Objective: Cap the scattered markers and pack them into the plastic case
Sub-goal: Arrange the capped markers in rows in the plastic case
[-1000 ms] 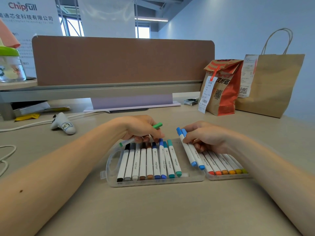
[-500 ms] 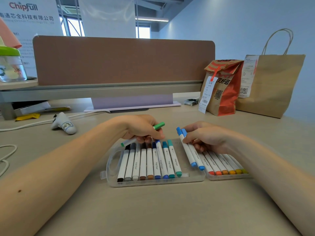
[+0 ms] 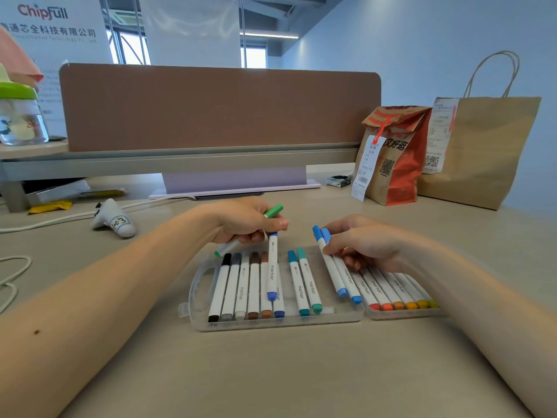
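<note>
Left hand is clutching a green marker and pinching the dark-blue marker above the left row of the plastic case, right hand seemingly pinching two light-blue markers mid-case, so I'd lower it flat into the gap.

One wide-angle head camera looks forward and down, close over left hand, right hand and desk.

Bright, even daylight
We see the window glowing behind, soft shadows, wide-angle bending at edges, slight blur lower right.
</note>
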The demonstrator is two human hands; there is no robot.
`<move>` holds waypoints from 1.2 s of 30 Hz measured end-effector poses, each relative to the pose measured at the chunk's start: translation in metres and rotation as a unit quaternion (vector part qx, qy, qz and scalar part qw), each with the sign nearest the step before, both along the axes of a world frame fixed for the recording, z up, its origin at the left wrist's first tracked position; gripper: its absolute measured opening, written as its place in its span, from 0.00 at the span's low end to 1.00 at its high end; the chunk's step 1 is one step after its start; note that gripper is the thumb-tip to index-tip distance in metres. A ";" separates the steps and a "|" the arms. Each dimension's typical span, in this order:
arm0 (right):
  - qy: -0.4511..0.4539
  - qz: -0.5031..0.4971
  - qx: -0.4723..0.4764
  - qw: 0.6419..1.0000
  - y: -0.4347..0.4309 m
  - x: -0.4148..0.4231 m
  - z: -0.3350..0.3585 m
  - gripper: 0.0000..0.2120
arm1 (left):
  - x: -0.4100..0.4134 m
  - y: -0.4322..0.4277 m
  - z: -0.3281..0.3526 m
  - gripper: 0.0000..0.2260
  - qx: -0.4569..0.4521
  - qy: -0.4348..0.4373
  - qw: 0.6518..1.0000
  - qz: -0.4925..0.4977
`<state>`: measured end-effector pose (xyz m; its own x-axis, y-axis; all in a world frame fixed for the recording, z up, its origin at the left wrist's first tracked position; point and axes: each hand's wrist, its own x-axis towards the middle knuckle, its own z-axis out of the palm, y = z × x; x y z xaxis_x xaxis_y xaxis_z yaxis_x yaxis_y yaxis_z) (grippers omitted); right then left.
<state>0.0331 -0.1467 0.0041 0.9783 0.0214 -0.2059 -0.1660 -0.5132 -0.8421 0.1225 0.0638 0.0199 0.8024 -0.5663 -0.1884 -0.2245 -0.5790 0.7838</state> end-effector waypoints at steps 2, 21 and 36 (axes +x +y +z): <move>-0.001 -0.001 -0.002 1.000 0.000 0.000 0.001 0.13 | 0.001 0.001 -0.001 0.09 -0.005 0.019 1.000 0.004; -0.030 -0.001 -0.168 0.985 0.011 -0.003 0.010 0.26 | 0.014 0.023 0.010 0.13 0.086 -0.003 0.996 0.024; -0.052 0.011 -0.137 0.989 0.021 -0.008 0.014 0.20 | 0.020 0.022 0.005 0.12 0.123 0.003 0.992 0.005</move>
